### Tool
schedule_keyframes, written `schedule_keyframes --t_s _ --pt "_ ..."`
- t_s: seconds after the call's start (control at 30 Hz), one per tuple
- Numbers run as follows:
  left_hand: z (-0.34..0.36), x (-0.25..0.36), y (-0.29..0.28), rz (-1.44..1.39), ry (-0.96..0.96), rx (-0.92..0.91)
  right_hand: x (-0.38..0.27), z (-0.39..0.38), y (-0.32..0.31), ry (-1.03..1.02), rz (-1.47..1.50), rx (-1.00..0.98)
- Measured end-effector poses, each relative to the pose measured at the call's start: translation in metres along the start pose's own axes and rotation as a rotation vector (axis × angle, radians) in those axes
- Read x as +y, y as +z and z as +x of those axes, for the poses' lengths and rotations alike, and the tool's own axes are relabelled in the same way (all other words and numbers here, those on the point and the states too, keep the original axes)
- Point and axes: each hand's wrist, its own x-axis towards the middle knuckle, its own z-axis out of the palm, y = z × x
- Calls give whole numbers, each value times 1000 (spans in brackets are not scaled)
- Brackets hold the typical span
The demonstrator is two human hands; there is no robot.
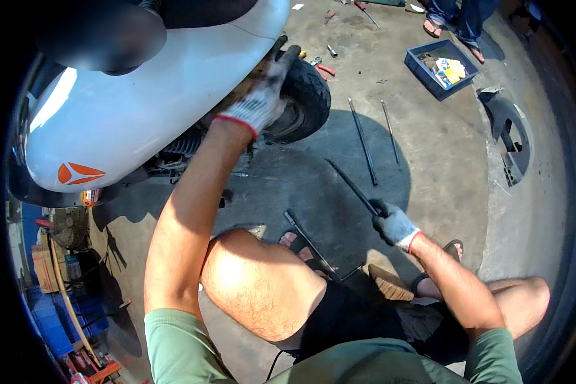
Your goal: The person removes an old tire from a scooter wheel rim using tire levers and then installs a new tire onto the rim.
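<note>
My left hand (262,93), in a white, grimy glove with red cuff, reaches between the scooter's white body panel (141,109) and the black tyre (310,99), fingers stretched upward against the wheel area; its palm side is hidden. My right hand (393,225), gloved likewise, is closed round the end of a long dark metal bar (349,182), which points up-left toward the wheel. Two slim metal rods (363,141) lie on the floor right of the wheel. An L-shaped wrench (310,246) lies by my left leg.
A dark plastic crate (441,89) of items stands at upper right, beside another person's sandalled feet (432,25). Red-handled pliers (322,69) and small tools lie behind the wheel. A dark metal part (509,134) lies at right. Blue bins (51,320) and boxes crowd the left.
</note>
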Motion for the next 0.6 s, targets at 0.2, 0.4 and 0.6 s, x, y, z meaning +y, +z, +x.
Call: schedule_keyframes --t_s 0.2,0.4,0.6 --pt "28 -2 31 -94 -131 -310 -7 -69 12 -85 336 179" --pt "12 -25 100 79 -184 125 2 -97 28 -244 -102 370" --pt "24 -19 82 64 -206 -146 -31 -77 39 -319 122 382"
